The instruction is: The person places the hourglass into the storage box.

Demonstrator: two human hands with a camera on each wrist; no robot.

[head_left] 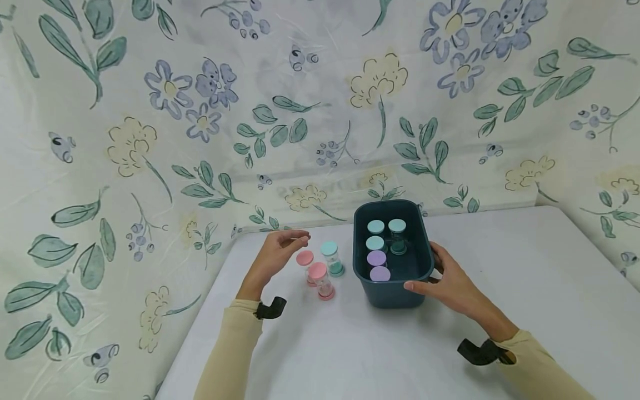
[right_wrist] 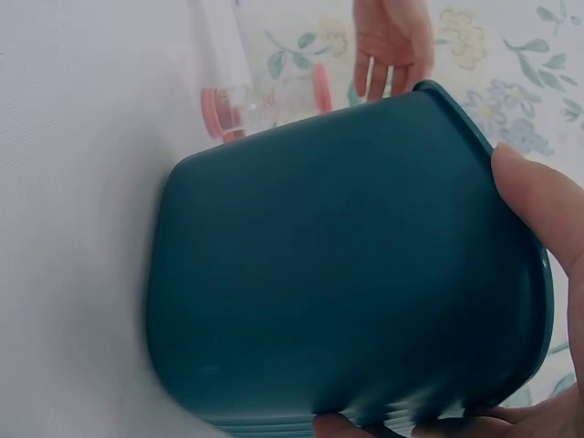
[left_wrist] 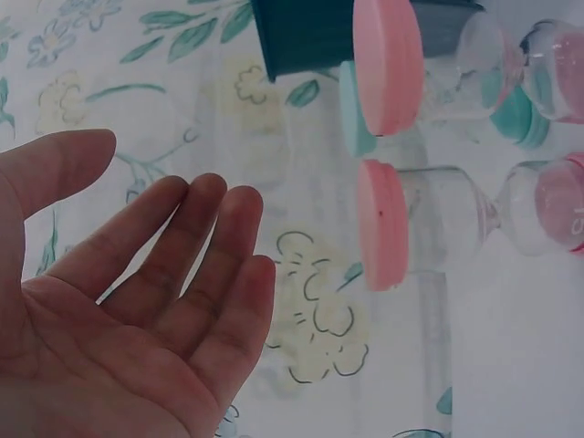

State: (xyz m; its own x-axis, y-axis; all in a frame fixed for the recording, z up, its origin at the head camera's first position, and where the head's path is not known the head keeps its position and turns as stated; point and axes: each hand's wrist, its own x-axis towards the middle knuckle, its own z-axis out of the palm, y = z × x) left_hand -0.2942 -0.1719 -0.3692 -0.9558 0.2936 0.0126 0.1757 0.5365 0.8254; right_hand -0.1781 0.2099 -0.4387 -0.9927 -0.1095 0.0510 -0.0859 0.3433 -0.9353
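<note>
My left hand (head_left: 276, 254) hovers just left of a small group of sand timers, palm turned inward, fingers relaxed and holding nothing. In the left wrist view its fingertips stand apart from the pink timer caps. Two pink sand timers (head_left: 318, 271) and one teal sand timer (head_left: 329, 249) stand upright on the table between that hand and a dark teal bin (head_left: 395, 298). My right hand (head_left: 459, 286) grips the bin at its near right corner, thumb on the front rim and fingers along the right side. Inside the bin are several timers with teal caps (head_left: 397, 225) and two with purple caps (head_left: 380, 273).
The white table (head_left: 520, 266) extends on both sides of the bin and toward me. Behind and at the sides hangs a floral cloth (head_left: 310, 155), close behind the bin. Each wrist wears a black band mount (head_left: 481, 352).
</note>
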